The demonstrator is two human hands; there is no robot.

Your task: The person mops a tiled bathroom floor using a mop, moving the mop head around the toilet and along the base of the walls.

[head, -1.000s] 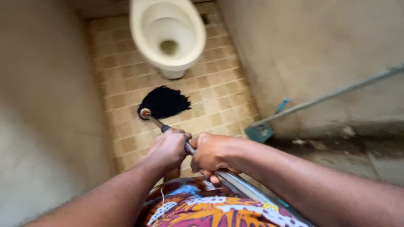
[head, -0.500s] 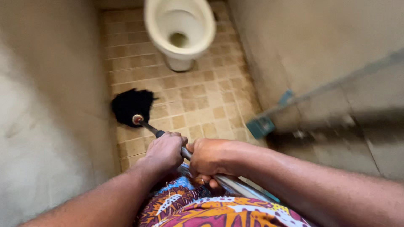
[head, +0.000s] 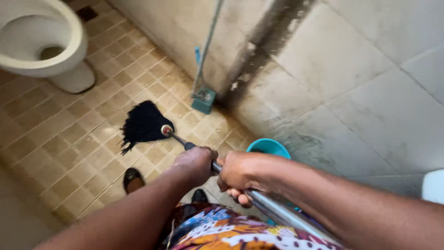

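Both of my hands grip a metal mop handle. My left hand is the forward one, near the black collar. Just behind it, my right hand wraps the silver shaft. The black mop head lies on the tan tiled floor, spread out to the left of the handle's end. A white toilet bowl stands at the top left, well beyond the mop head.
A teal brush on a long pole leans against the stained tiled wall. A teal bucket rim shows just behind my right hand. My dark shoe is on the floor below the mop. My patterned garment fills the bottom edge.
The view has swung to the right, so the toilet sits at the far left. The mop head now lies nearer the middle of the floor, close to the leaning brush. Both hands keep their grip.
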